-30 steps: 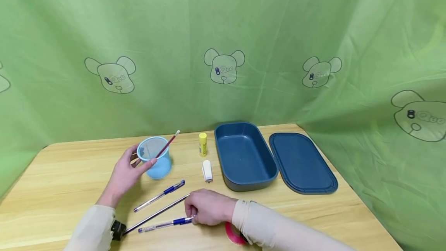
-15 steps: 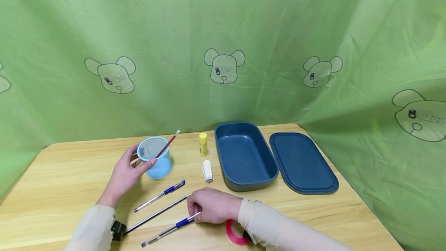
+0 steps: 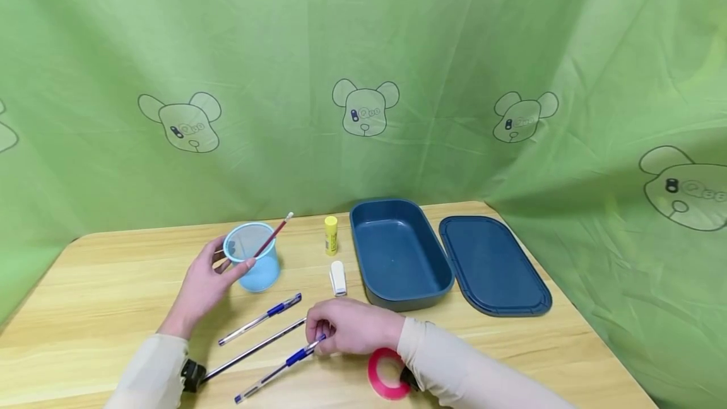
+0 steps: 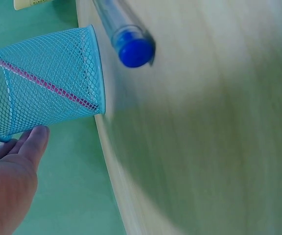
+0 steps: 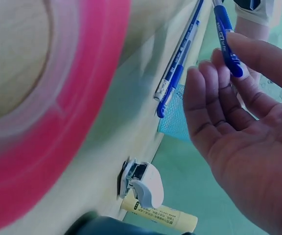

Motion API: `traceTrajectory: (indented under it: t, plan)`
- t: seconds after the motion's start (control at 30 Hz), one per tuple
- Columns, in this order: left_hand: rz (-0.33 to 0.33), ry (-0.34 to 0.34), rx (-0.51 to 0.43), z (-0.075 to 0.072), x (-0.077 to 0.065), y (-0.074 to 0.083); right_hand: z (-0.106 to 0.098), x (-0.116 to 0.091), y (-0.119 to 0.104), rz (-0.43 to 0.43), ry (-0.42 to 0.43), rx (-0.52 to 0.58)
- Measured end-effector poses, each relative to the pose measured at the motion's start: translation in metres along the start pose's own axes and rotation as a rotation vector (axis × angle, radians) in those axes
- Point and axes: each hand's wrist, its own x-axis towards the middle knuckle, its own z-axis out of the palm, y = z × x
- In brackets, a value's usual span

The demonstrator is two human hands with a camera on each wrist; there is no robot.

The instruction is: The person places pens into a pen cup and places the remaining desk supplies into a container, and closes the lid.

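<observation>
Your right hand pinches a blue-gripped pen near one end, aslant over the counter; I can't tell whether its far tip touches the wood. Your left hand holds the blue mesh cup, thumb by the rim and fingers at its side. Watch that pinch: with so much pen free beyond your fingertips, a slack grip would probably let it swivel or drop. The red pencil leans out past the cup's rim, so a bump there could jolt both (the cup looks light, and a shove might tip it). Mind your wrists too: the right wrist camera sits against or just beside the pink tape and could drag it; the left wrist camera could set the striped pencil rolling.
</observation>
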Motion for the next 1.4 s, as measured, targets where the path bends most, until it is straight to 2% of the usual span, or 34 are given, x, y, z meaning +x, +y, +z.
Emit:
traceTrajectory:
  t: [0.33, 0.77, 1.07, 1.23, 1.4]
  plan:
    - [-0.002, 0.005, -0.002, 0.0, 0.001, 0.001, -0.008, -0.002, 0.003, -0.021, 0.083, 0.239]
    - [-0.007, 0.001, -0.006, 0.0, 0.0, -0.002, -0.009, -0.002, 0.0, -0.003, 0.153, 0.456]
    - [0.011, 0.007, -0.013, 0.0, 0.002, -0.003, -0.017, 0.001, -0.004, -0.055, 0.239, 0.648]
    - [0.009, 0.002, -0.022, 0.0, 0.002, -0.002, -0.019, 0.003, -0.003, -0.075, 0.311, 0.715]
    - [0.0, 0.002, -0.02, 0.0, 0.001, -0.001, -0.021, 0.005, -0.001, -0.089, 0.369, 0.733]
